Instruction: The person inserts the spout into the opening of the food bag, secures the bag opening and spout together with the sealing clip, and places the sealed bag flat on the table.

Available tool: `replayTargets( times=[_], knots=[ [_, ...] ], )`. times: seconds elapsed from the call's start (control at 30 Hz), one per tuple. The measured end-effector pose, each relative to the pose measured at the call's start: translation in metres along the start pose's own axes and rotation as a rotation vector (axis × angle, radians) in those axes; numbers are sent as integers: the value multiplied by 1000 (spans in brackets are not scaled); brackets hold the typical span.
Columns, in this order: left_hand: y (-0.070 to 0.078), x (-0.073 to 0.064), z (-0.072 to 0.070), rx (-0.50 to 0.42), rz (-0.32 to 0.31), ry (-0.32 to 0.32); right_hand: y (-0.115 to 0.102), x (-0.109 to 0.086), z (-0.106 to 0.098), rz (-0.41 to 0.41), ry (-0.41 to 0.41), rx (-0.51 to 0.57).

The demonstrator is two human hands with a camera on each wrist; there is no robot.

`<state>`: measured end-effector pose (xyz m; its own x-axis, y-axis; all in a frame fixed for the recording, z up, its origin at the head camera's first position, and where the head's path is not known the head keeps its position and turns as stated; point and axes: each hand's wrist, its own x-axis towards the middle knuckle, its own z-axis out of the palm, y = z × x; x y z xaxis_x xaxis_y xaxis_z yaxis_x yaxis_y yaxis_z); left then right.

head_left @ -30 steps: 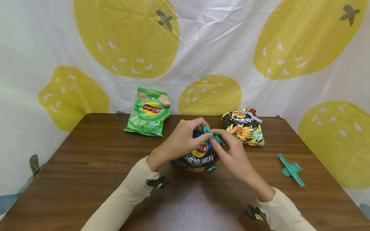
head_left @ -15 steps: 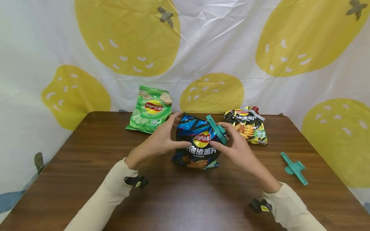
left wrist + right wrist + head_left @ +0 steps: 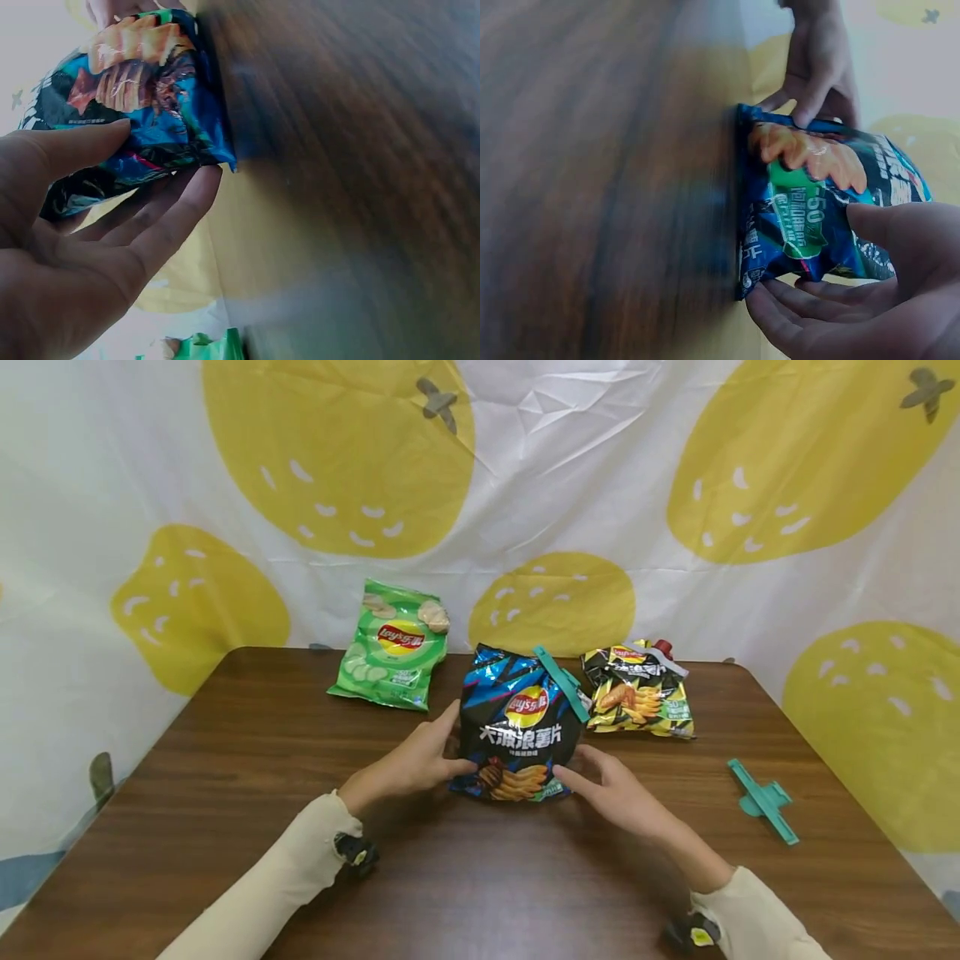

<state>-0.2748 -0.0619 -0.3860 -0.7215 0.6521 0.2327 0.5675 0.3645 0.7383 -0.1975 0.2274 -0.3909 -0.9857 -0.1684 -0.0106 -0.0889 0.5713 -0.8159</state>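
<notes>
A blue and black chip bag (image 3: 517,727) stands upright on the table. A teal bag clip (image 3: 562,683) sits slanted across its upper right corner. My left hand (image 3: 416,758) holds the bag's lower left side, thumb on the front; the left wrist view shows its fingers (image 3: 176,217) behind the side edge. On the opposite side my right hand (image 3: 618,789) holds the lower right edge, thumb in front and fingers (image 3: 795,307) behind, as the right wrist view shows. In both wrist views the bag's bottom edge is at the tabletop.
A green chip bag (image 3: 393,647) leans against the fruit-print cloth (image 3: 555,427) at the back left. Behind to the right is a yellow-black chip bag (image 3: 641,693) with a grey clip with a red cap (image 3: 663,647). Another teal clip (image 3: 763,800) lies on the wooden table (image 3: 247,760) at right.
Both hands have left the teal clip at the bag's top and slid down to its lower sides. The bag, folded over before, now stands straighter with its front in full view.
</notes>
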Motion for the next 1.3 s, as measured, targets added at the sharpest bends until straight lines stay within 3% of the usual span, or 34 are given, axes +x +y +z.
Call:
replayTargets(
  times=[0.13, 0.3, 0.53, 0.73, 1.0, 1.17, 1.3],
  knots=[
    [-2, 2, 1, 19, -26, 17, 1, -1, 4, -74, 44, -53],
    [-6, 10, 1, -81, -97, 34, -3, 11, 2, -119, 76, -74],
    [-14, 38, -7, -251, -138, 76, -14, 48, -17, -65, 107, -150],
    [-29, 70, -10, -160, -234, 122, -20, 84, -30, -48, 120, -246],
    [-43, 90, -4, -165, -391, 50, -8, 102, -23, 30, 82, -299],
    [-43, 98, -1, -58, -393, 61, -8, 96, -21, 4, 154, -318],
    [-38, 91, 1, -3, -374, 43, -11, 88, -19, -21, 198, -352]
  ],
)
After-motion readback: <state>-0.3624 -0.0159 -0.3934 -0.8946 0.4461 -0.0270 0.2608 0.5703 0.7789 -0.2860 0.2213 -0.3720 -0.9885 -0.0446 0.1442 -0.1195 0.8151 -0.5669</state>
